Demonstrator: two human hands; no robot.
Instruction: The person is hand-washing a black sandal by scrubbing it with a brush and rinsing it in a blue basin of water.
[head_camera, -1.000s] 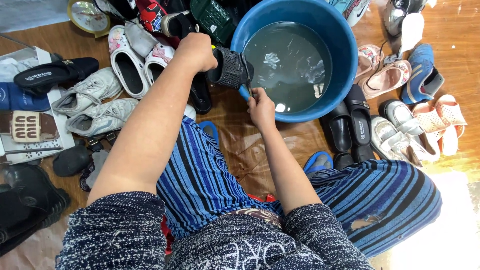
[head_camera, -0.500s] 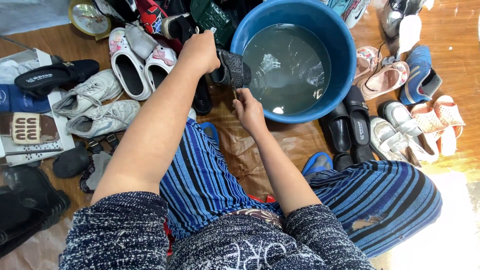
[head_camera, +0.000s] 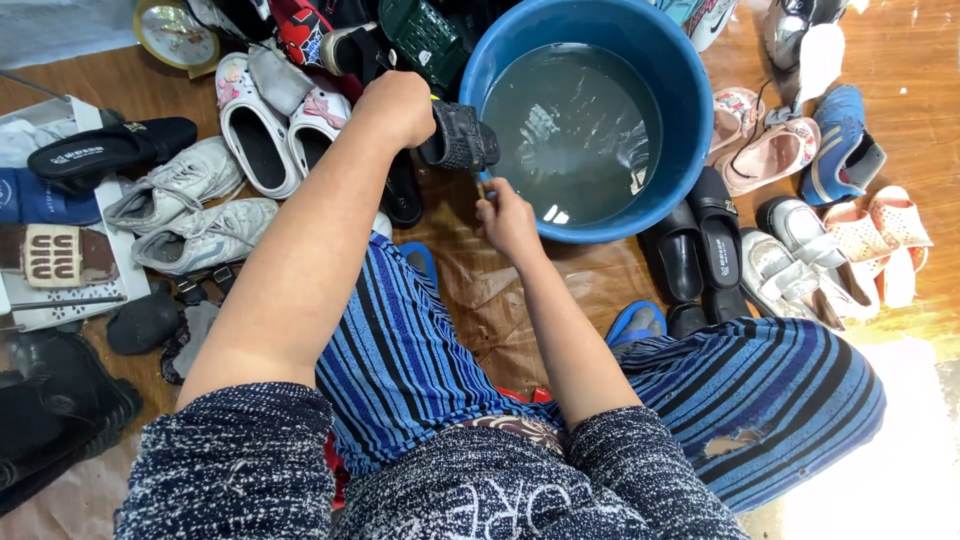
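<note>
A: Left hand (head_camera: 400, 105)?
B: Fingers wrapped around a black sandal (head_camera: 460, 135), held sole-outward just beside the left rim of the blue tub (head_camera: 690, 90).

A: Right hand (head_camera: 508, 222)?
B: Fingers pinched on a thin brush handle (head_camera: 479, 186), tip pointing up at the sandal, just outside the near rim of the tub.

A: Tub contents?
B: Filled with murky water.

A: Floor, left side?
B: White clogs (head_camera: 262, 125), grey sneakers (head_camera: 185, 210), a round clock (head_camera: 178, 35) toward the far-left corner.

A: Floor, right side?
B: Black slippers (head_camera: 700, 250) touching the tub, pink sandals (head_camera: 765, 150) and a blue shoe (head_camera: 840, 145) further right.
</note>
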